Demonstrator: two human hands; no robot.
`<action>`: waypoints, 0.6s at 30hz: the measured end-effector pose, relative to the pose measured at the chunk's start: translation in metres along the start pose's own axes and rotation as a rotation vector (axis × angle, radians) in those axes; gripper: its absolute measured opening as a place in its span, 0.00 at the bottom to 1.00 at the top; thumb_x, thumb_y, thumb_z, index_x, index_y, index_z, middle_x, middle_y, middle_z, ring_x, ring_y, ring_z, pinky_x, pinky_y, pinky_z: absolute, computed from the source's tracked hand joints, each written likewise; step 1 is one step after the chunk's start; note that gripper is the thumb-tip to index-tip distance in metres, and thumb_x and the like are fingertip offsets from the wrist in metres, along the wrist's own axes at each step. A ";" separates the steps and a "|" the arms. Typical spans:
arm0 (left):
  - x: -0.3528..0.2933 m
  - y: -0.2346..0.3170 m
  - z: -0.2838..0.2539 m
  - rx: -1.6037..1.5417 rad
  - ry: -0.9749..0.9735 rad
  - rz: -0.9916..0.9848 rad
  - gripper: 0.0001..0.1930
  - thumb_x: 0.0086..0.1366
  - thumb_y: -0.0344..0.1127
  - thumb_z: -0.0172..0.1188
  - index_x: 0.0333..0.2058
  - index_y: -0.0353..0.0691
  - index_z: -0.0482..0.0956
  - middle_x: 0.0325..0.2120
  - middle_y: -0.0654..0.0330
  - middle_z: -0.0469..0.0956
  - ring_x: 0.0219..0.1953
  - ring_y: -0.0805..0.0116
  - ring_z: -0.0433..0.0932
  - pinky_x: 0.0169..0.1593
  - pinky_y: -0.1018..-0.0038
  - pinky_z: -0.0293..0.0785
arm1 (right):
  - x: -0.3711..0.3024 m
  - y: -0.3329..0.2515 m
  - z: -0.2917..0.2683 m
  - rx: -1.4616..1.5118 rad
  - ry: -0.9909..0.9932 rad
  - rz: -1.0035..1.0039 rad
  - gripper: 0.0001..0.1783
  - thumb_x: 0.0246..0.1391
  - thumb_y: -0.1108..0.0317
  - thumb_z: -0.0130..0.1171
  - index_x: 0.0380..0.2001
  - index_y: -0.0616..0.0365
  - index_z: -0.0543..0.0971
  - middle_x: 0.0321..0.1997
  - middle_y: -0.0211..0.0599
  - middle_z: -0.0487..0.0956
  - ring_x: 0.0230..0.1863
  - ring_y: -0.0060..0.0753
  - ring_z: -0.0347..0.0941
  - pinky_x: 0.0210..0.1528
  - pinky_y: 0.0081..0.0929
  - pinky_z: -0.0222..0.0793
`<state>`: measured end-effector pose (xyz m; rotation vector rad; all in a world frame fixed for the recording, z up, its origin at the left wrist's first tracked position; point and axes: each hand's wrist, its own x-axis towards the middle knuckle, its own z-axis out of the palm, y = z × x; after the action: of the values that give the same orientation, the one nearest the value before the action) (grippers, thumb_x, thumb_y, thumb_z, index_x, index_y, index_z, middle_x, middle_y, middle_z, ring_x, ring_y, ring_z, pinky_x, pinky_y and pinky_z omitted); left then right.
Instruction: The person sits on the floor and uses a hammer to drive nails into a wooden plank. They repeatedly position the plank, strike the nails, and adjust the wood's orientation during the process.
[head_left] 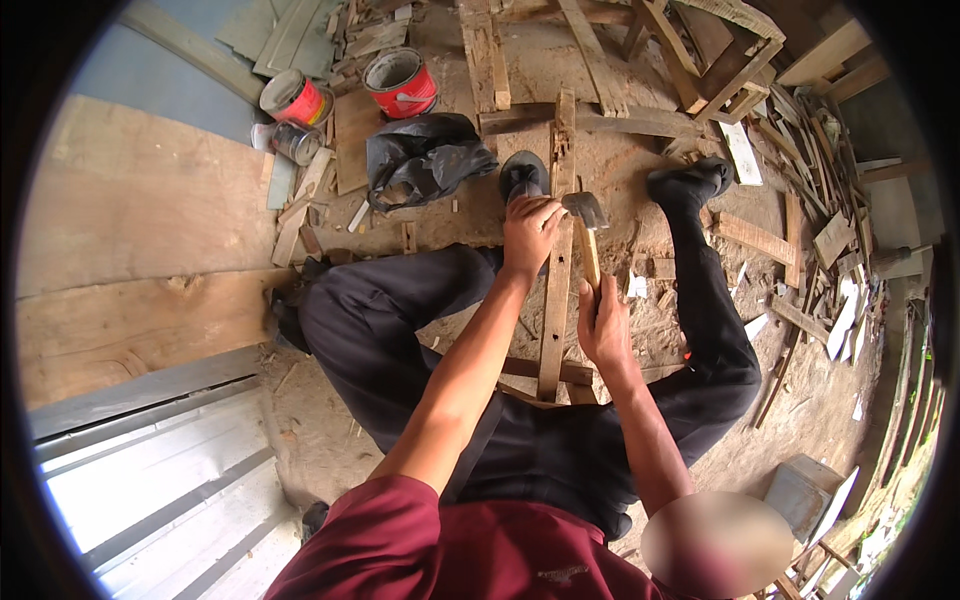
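Visibly, right hand [606, 325] extends forward, fingers clamped on hammer [591, 258] pointing away, long axis roughly along plank [556, 320]; left hand [533, 235] outstretched, fingers' hold indeterminable.

Floor [310, 430]: moderate, warm daylight with soft-edged shadows
Ribbed sheeting [165, 510]: strongest glare, lower left, burnt nearly to white between dark bands
Slatted fence [908, 375]: bright outdoor light at its lower end, lower right
Upper right corner: dimmer, browner
Trousers [570, 455] and plastic bag [425, 165]: very dark, folds partly lost, faint sheen on the bag
Left hand [533, 235], right hand [608, 325], hammer [588, 212]: fairly sharp
Lower right oval: heavily blurred patch
Rim: round fisheye edge, black corners, bluish fringe at left, straight boards bent
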<state>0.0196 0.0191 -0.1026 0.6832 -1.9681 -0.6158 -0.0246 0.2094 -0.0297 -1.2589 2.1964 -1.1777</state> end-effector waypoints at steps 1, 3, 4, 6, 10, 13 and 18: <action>0.000 0.002 0.001 -0.036 0.019 -0.007 0.04 0.60 0.29 0.65 0.34 0.36 0.84 0.33 0.57 0.84 0.37 0.58 0.81 0.50 0.62 0.72 | -0.002 0.000 0.000 0.014 0.025 -0.005 0.09 0.69 0.67 0.48 0.42 0.63 0.66 0.18 0.50 0.71 0.16 0.57 0.71 0.18 0.44 0.61; 0.001 0.004 0.002 -0.077 0.033 -0.013 0.05 0.59 0.29 0.67 0.34 0.37 0.84 0.33 0.57 0.84 0.36 0.58 0.81 0.49 0.64 0.72 | -0.007 -0.009 -0.004 0.053 0.084 0.003 0.11 0.68 0.66 0.50 0.45 0.64 0.66 0.17 0.52 0.72 0.17 0.60 0.73 0.18 0.45 0.62; 0.001 0.003 0.001 -0.090 0.041 -0.032 0.04 0.59 0.28 0.67 0.34 0.37 0.85 0.32 0.57 0.84 0.36 0.59 0.81 0.48 0.64 0.73 | -0.008 -0.013 -0.007 0.073 0.117 0.005 0.12 0.68 0.66 0.50 0.47 0.64 0.66 0.17 0.53 0.73 0.18 0.61 0.73 0.18 0.46 0.63; -0.001 0.001 -0.003 -0.121 0.052 -0.069 0.04 0.58 0.28 0.67 0.34 0.38 0.85 0.31 0.57 0.85 0.36 0.60 0.82 0.47 0.65 0.73 | -0.014 -0.007 -0.009 0.069 0.151 -0.014 0.12 0.69 0.66 0.49 0.47 0.64 0.67 0.16 0.48 0.71 0.13 0.48 0.70 0.16 0.40 0.60; 0.006 -0.002 -0.006 -0.349 0.119 -0.219 0.04 0.60 0.25 0.67 0.35 0.34 0.86 0.31 0.55 0.85 0.33 0.61 0.84 0.38 0.69 0.79 | -0.028 0.007 -0.011 0.116 0.166 0.164 0.11 0.69 0.65 0.48 0.43 0.63 0.68 0.17 0.44 0.71 0.14 0.39 0.68 0.18 0.37 0.59; 0.007 0.008 -0.005 -0.339 0.070 -0.216 0.05 0.60 0.25 0.67 0.35 0.34 0.86 0.31 0.55 0.85 0.34 0.61 0.83 0.39 0.69 0.80 | -0.043 0.024 -0.003 0.152 0.248 0.241 0.16 0.71 0.58 0.46 0.36 0.61 0.70 0.17 0.32 0.67 0.17 0.26 0.63 0.21 0.29 0.59; 0.001 -0.001 -0.003 -0.161 0.070 -0.101 0.06 0.59 0.25 0.68 0.36 0.37 0.87 0.32 0.59 0.85 0.38 0.64 0.82 0.42 0.67 0.78 | -0.046 0.030 -0.009 0.181 0.240 0.304 0.16 0.71 0.57 0.47 0.36 0.61 0.70 0.18 0.34 0.69 0.17 0.27 0.64 0.21 0.30 0.60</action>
<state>0.0221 0.0174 -0.1019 0.6970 -1.8057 -0.7924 -0.0217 0.2600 -0.0527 -0.7123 2.2812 -1.4185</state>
